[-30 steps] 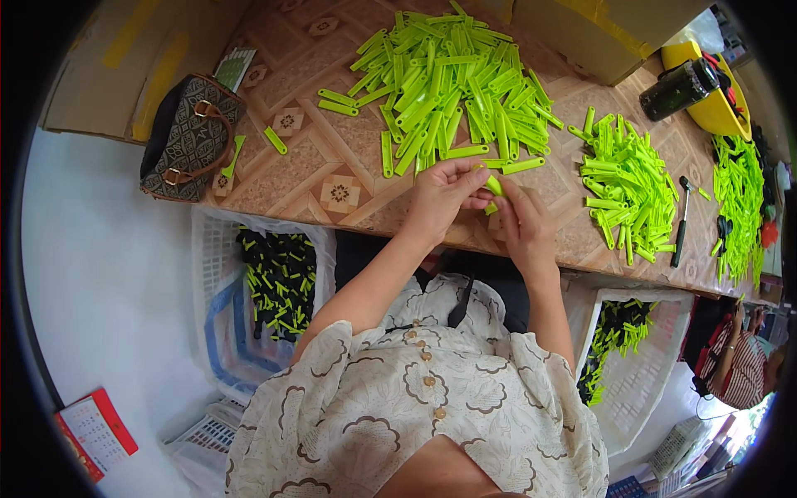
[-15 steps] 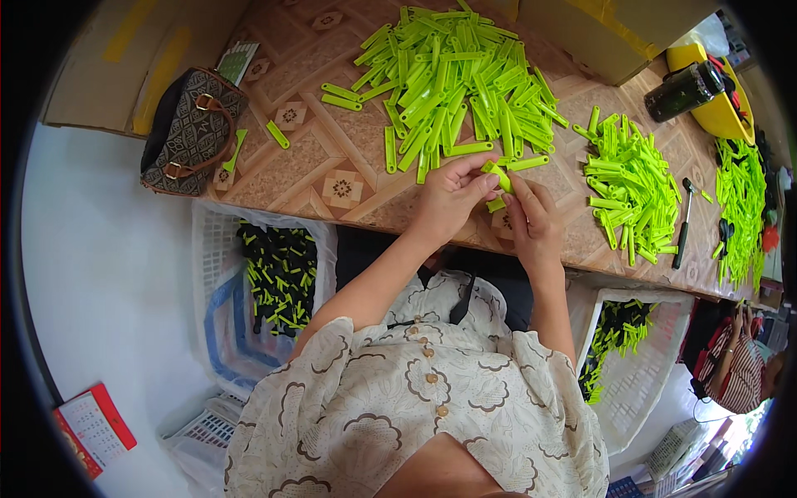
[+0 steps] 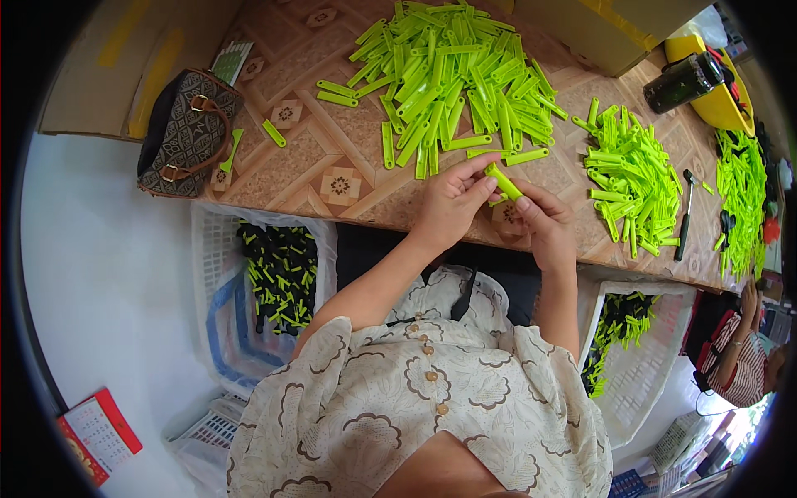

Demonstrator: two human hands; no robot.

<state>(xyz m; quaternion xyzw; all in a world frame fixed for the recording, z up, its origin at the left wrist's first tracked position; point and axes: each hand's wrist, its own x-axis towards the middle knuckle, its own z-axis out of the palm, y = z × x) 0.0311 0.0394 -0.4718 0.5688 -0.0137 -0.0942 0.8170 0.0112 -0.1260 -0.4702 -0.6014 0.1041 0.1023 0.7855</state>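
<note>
A lime-green plastic handle-like piece is held slantwise between both hands over the table's front edge. My left hand pinches its far end, fingers closed. My right hand grips its near end between thumb and fingers. A bit of green shows just below the piece, partly hidden by my fingers; I cannot tell whether it is a second piece. Beyond my hands lies a large heap of similar flat green pieces, each with a small hole at one end. To the right is a smaller pile of green pieces.
A patterned handbag stands at the table's left. A black-handled tool, a dark bottle and a yellow container are on the right. Crates with black-and-green parts flank me below: left crate, right crate. Another person sits far right.
The green piece has turned in my fingers and now shows more of its length. My right hand has shifted slightly right and down. The other person's arm has moved up toward the table.
</note>
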